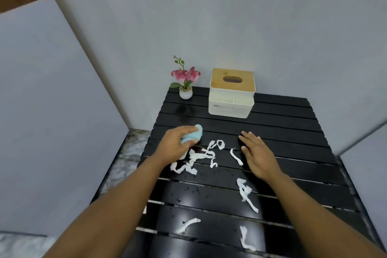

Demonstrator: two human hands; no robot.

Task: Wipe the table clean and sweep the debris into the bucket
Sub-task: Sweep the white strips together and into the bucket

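Observation:
A black slatted table (pixel 282 123) carries several torn white paper strips (pixel 245 192) and small water drops across its near half. My left hand (pixel 176 144) grips a bunched light-blue cloth (pixel 193 134) and holds it on the table just left of a cluster of paper scraps (pixel 194 159). Flat on the slats to the right of that cluster lies my right hand (pixel 257 154), fingers straight, holding nothing. No bucket is in view.
A white tissue box with a wooden lid (pixel 231 95) stands at the table's back middle. A small potted pink orchid (pixel 185 81) sits at the back left corner. Grey walls close in behind and to the left; marble floor (pixel 125 153) shows left of the table.

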